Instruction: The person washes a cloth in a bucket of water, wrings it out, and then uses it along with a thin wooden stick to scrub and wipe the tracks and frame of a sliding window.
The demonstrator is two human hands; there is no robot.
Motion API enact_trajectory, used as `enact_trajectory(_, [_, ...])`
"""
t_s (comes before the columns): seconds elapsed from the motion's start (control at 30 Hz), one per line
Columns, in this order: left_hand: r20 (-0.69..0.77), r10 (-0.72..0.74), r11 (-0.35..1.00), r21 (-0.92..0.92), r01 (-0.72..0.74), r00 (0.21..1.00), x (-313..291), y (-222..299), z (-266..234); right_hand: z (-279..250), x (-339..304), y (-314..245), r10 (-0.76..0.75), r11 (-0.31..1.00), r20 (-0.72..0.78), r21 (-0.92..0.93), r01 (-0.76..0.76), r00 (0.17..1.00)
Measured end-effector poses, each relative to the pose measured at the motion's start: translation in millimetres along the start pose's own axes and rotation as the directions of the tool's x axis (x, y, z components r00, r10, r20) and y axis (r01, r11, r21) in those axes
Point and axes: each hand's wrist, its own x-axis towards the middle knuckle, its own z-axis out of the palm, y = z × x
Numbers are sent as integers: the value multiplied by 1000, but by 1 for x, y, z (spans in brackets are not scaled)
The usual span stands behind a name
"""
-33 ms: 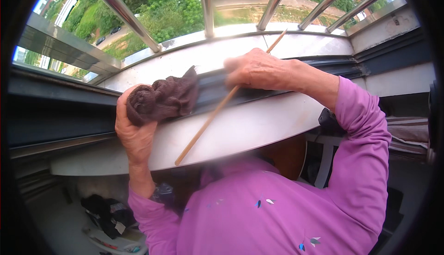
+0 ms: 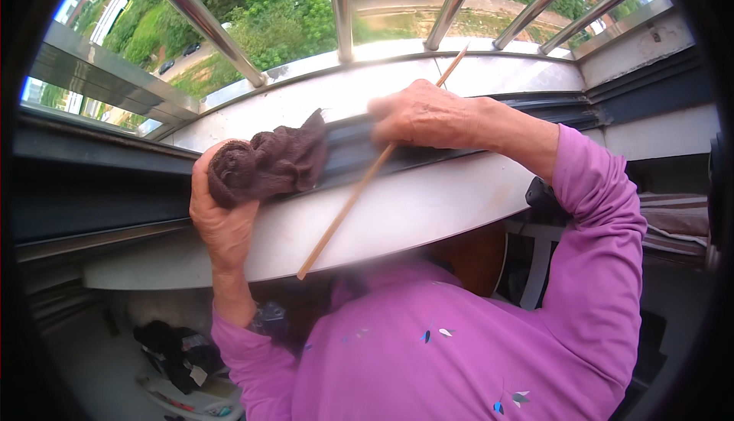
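Note:
My left hand [image 2: 223, 226] grips a bunched dark brown cloth [image 2: 267, 163] at its left end, thumb below and fingers curled behind. The cloth rests over the dark window track [image 2: 348, 150] and the edge of the white sill. Over the track to the right, my right hand [image 2: 428, 115] is closed around a thin wooden chopstick [image 2: 344, 215]. The stick slants, its narrow tip beyond the hand toward the railing and its thick end near my body. Motion blurs the fingertips of that hand.
A curved white inner sill [image 2: 413, 203] lies between me and the track. Beyond is a white outer ledge [image 2: 497, 73] with shiny metal railing bars [image 2: 342, 8]; trees and a road show far below. A black bag [image 2: 180, 356] sits at lower left.
The chopstick has tilted slightly: its near end has shifted right and its tip a little left and outward. My left hand and the cloth stay in place.

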Motion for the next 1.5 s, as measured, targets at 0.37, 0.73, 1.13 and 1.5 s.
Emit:
enact_trajectory(0.37, [5, 23, 995, -96, -23, 1000, 1, -6, 2, 1, 15, 13, -229, 960, 57, -148, 235, 972])
enact_trajectory(0.73, [-1, 44, 996, -84, -44, 999, -2, -8, 1, -30, 5, 7, 171, 911, -174, -347, -223, 970])
enact_trajectory(1.13, [-44, -62, 871, -490, 33, 997, 6, -9, 5, -54, -63, -28, 446, 861, -248, -145, -488, 860])
enact_trajectory(1.5, [313, 34, 861, -491, 131, 949, 48, 48, 56, -63, -134, -72, 556, 825, -599, 316, -468, 576])
